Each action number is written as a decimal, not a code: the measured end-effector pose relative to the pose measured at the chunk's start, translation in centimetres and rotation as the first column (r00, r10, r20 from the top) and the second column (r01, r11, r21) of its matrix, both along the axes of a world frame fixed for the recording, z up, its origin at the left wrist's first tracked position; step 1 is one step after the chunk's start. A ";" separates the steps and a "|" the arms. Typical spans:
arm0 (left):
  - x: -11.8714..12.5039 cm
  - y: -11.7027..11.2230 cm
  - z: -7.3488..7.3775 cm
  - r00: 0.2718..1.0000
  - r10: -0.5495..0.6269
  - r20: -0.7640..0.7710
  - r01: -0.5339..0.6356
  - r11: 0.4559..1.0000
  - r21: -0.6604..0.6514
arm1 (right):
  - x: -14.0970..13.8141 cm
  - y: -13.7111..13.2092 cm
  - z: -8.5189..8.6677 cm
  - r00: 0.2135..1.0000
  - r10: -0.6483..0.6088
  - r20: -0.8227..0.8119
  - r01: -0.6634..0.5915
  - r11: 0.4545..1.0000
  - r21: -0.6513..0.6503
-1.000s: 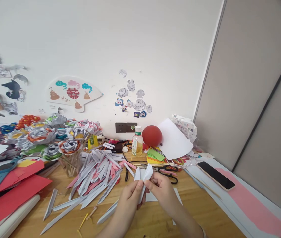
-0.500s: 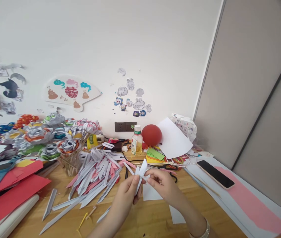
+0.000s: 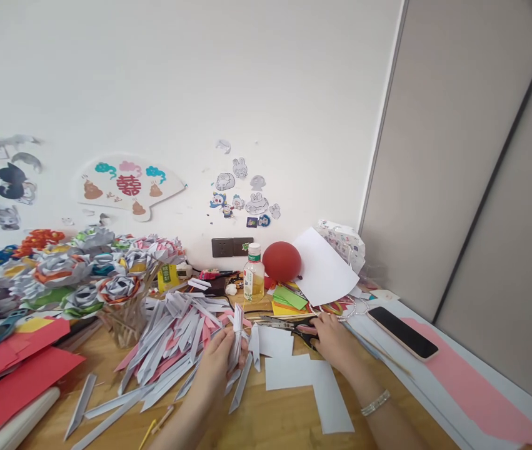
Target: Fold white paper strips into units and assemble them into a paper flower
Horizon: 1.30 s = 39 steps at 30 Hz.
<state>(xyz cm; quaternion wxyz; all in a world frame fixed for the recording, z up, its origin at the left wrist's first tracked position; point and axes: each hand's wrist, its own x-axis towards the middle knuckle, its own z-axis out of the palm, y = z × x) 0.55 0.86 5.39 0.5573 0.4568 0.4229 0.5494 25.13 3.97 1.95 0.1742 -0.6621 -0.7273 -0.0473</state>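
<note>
My left hand is closed around a bundle of folded white paper strips, tied round its middle and held upright. At the right, my right hand has its fingers curled on the black handles of a pair of scissors. The blades lie on the table and point left. Just under the scissors are blank white paper rectangles. A large heap of folded white and pink paper strips spreads beside my left hand.
Behind my hands stand a drink bottle and a red balloon. Paper flowers crowd the back left, above red paper sheets. A phone lies at the right on white and pink paper.
My right hand has let go of the paper bundle and moved right to the scissors. My left hand has shifted left, still holding the bundle. The view has turned slightly right.
</note>
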 end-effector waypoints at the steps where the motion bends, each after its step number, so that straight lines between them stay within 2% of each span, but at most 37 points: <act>1: -0.1 0.0 0.0 0.999 -0.001 0.036 0.002 1.000 -0.020 | -0.3 0.2 0.1 1.000 -0.003 0.024 0.003 1.000 0.003; 4: -0.3 -0.1 0.0 0.995 -0.011 0.095 0.017 0.998 -0.063 | -0.6 0.6 0.4 0.999 -0.012 0.043 0.011 1.000 0.017; 8: -0.8 -0.1 0.2 0.984 0.043 0.175 -0.037 0.999 -0.040 | 0.2 0.9 0.4 0.996 -0.080 0.048 0.076 0.994 0.075; 11: -1.3 0.3 0.5 0.973 0.060 0.221 -0.059 0.998 -0.012 | 1.2 1.0 0.4 0.995 -0.097 0.016 0.090 0.967 0.240; 14: -1.8 0.9 0.6 0.952 0.086 0.293 -0.097 0.995 0.025 | 1.8 0.5 0.8 0.998 -0.007 -0.065 0.030 0.930 0.366; 17: -2.1 1.7 0.4 0.914 0.126 0.386 -0.154 0.987 0.041 | 1.0 -0.8 1.7 0.984 0.126 -0.127 -0.083 0.949 0.304; 20: -2.0 2.1 0.0 0.902 0.135 0.411 -0.168 0.985 0.045 | -1.1 -2.4 2.5 0.953 0.201 -0.224 -0.174 0.975 0.138; 22: -1.7 2.2 -0.4 0.908 0.122 0.401 -0.161 0.985 0.063 | -2.9 -3.2 2.8 0.914 0.264 -0.308 -0.256 0.964 0.068; 25: -0.9 2.2 -1.4 0.933 0.098 0.347 -0.136 0.987 0.085 | -5.1 -3.8 2.9 0.866 0.321 -0.384 -0.340 0.940 0.019; 28: 0.3 2.0 -2.8 0.960 0.079 0.270 -0.104 0.992 0.078 | -6.4 -4.0 2.9 0.858 0.303 -0.414 -0.343 0.939 -0.023; 30: 1.1 1.8 -3.6 0.976 0.045 0.212 -0.072 0.990 0.118 | -6.8 -4.3 2.9 0.859 0.297 -0.418 -0.341 0.940 -0.032; 32: 1.8 1.7 -4.0 0.988 0.065 0.138 -0.087 0.984 0.158 | -6.9 -4.5 2.9 0.861 0.296 -0.414 -0.337 0.941 -0.028; 35: 2.4 1.9 -3.8 0.992 0.124 -0.019 -0.119 0.978 0.174 | -6.7 -4.8 2.7 0.876 0.260 -0.407 -0.301 0.953 -0.039; 39: 3.3 3.0 -2.5 0.952 0.146 -0.267 -0.107 0.982 0.158 | -6.4 -4.6 2.2 0.859 0.211 -0.466 -0.269 0.961 -0.060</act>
